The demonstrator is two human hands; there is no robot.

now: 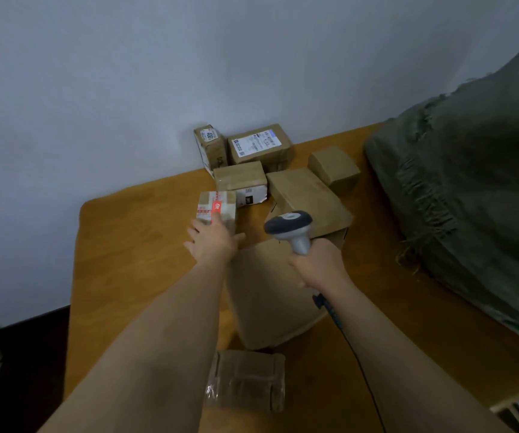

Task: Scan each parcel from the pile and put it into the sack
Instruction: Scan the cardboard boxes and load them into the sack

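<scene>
A pile of brown cardboard parcels lies on the wooden table [120, 276] near the wall. My left hand [211, 242] reaches out with straight fingers and touches the near side of a small parcel with red tape [216, 204]. My right hand [320, 264] grips the handle of a grey barcode scanner [289, 226], whose head points toward the pile. A large plain parcel [270, 295] lies between my forearms. The dark green sack [470, 189] stands at the right side of the table.
Further parcels sit at the back: a labelled box [259, 145], an upright box [209, 146], and plain ones [333, 165] [308, 195]. A parcel wrapped in clear tape [248, 379] lies near me. The scanner's black cable [355, 354] trails over the table.
</scene>
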